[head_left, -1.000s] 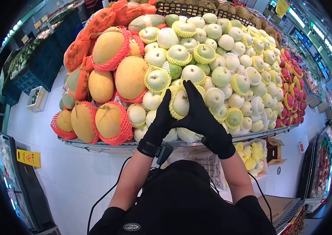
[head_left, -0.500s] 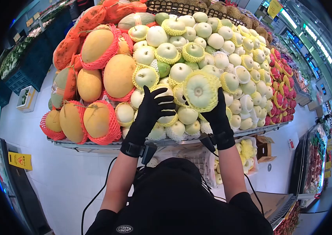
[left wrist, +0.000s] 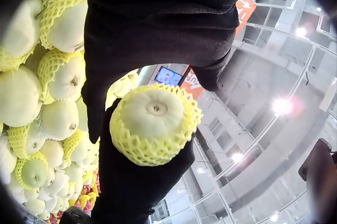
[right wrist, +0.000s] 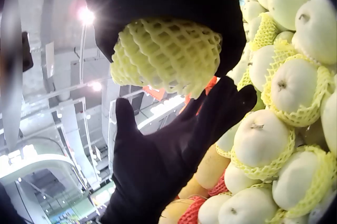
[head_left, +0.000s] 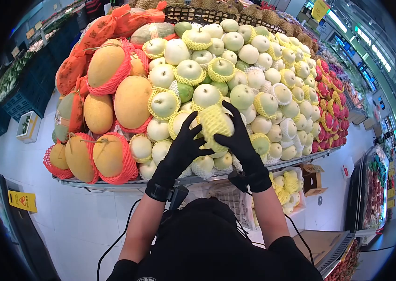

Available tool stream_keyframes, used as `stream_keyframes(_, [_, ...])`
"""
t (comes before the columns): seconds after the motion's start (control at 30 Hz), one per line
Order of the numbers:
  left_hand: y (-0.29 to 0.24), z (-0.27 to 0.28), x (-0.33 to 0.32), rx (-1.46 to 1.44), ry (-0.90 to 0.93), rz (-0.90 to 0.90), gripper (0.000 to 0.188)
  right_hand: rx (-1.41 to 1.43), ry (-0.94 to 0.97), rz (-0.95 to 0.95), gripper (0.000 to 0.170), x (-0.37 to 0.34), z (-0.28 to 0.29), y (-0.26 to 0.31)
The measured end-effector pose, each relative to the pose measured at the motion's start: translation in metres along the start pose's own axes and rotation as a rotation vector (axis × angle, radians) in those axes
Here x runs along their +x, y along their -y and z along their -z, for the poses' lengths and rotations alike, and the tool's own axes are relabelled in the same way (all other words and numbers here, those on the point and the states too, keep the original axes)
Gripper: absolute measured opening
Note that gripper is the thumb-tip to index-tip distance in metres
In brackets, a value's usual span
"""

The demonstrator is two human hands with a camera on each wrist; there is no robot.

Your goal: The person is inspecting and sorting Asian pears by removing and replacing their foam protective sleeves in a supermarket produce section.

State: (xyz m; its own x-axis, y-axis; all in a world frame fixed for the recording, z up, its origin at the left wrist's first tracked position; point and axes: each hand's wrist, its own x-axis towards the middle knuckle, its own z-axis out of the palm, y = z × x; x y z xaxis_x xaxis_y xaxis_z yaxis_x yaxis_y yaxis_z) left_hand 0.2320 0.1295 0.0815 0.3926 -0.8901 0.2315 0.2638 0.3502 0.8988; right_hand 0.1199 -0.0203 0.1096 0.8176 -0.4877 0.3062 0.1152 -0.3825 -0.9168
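Pale green and rounded, the melon [head_left: 215, 127] sits at the centre of the head view, raised in front of the sloping fruit display and sleeved in yellow foam netting; in the left wrist view its smooth end shows a small brown blossom scar, while the right wrist view shows its net-covered side. The right hand [head_left: 239, 143] grips it from one side, thumb and fingers curled round the netting, closed only as far as the fruit's width allows. The left hand [head_left: 184, 150] is wide open at the opposite side, its fingers spread and lightly bent close to the netting; whether the fingertips touch it, I cannot tell. Both hands wear black gloves. Behind them, the display stand [head_left: 90, 186] bears pale melons [head_left: 164, 104], many in yellow nets, with orange-yellow melons [head_left: 133, 102] to the left and red dragon fruit [head_left: 331, 114] to the right. Below its edge, right of centre, a pale crate [head_left: 303, 187] holds more yellow-netted fruit, beside a brown cardboard box [head_left: 314, 182]. At far left, a white box [head_left: 32, 133] on the floor contains something green.
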Motion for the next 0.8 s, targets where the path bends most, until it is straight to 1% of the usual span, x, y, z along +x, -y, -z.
stream_keyframes(0.03, [0.002,-0.001,0.002,0.066,0.005,-0.017,0.064,-0.087,0.008,-0.018,0.101,-0.001,-0.005,0.011])
stream_keyframes(0.07, [0.004,-0.002,0.005,0.132,0.009,-0.035,0.065,-0.161,-0.008,0.051,0.103,-0.001,-0.011,0.01])
stream_keyframes(0.13, [0.017,-0.002,0.006,-0.666,-0.019,0.222,0.07,-0.231,-0.019,0.017,0.108,-0.004,-0.02,0.016])
stream_keyframes(0.17, [0.021,-0.001,0.009,-0.736,-0.03,0.224,0.07,-0.301,-0.023,0.045,0.109,-0.003,-0.021,0.015])
stream_keyframes(0.27, [0.029,-0.004,0.018,-0.94,-0.088,0.24,0.067,-0.45,-0.011,0.033,0.115,-0.004,-0.023,0.013])
stream_keyframes(0.3, [0.031,-0.003,0.021,-0.972,-0.111,0.248,0.061,-0.428,0.043,0.043,0.12,-0.003,-0.019,0.015])
stream_keyframes(0.37, [0.044,0.001,0.015,-0.456,-0.128,-0.065,0.058,-0.252,0.04,-0.003,0.123,-0.004,-0.009,0.024])
stream_keyframes(0.43, [0.043,-0.004,0.022,-0.696,-0.072,-0.061,0.053,-0.198,0.058,-0.056,0.126,-0.003,0.003,0.026])
stream_keyframes(0.47, [0.042,-0.007,0.026,-0.814,-0.045,-0.054,0.053,-0.234,0.076,-0.085,0.127,-0.002,0.011,0.026])
stream_keyframes(0.53, [0.033,-0.008,0.037,-1.098,-0.231,0.293,0.059,-0.266,0.106,-0.099,0.128,0.0,0.023,0.018])
stream_keyframes(0.6, [0.025,-0.029,0.046,-0.839,-0.32,0.329,0.053,-0.257,0.134,-0.066,0.129,0.003,0.028,0.005])
stream_keyframes(0.63, [0.024,-0.038,0.048,-0.706,-0.362,0.343,0.055,-0.25,0.132,-0.116,0.131,0.007,0.028,0.016])
stream_keyframes(0.67, [0.036,-0.039,0.044,-0.517,-0.338,0.2,0.052,-0.256,0.114,-0.024,0.123,0.007,0.031,0.006])
stream_keyframes(0.7, [0.038,-0.043,0.043,-0.327,-0.31,0.057,0.048,-0.262,0.139,-0.065,0.126,0.009,0.034,0.005])
stream_keyframes(0.73, [0.042,-0.049,0.052,-0.335,-0.347,0.114,0.048,-0.267,0.163,-0.107,0.129,0.012,0.038,0.003])
stream_keyframes(0.77, [0.043,-0.055,0.061,-0.345,-0.384,0.17,0.047,-0.243,0.174,-0.111,0.124,0.016,0.043,0.004])
stream_keyframes(0.8, [0.053,-0.053,0.069,-0.42,-0.381,0.197,0.048,-0.226,0.163,-0.102,0.119,0.019,0.05,0.0])
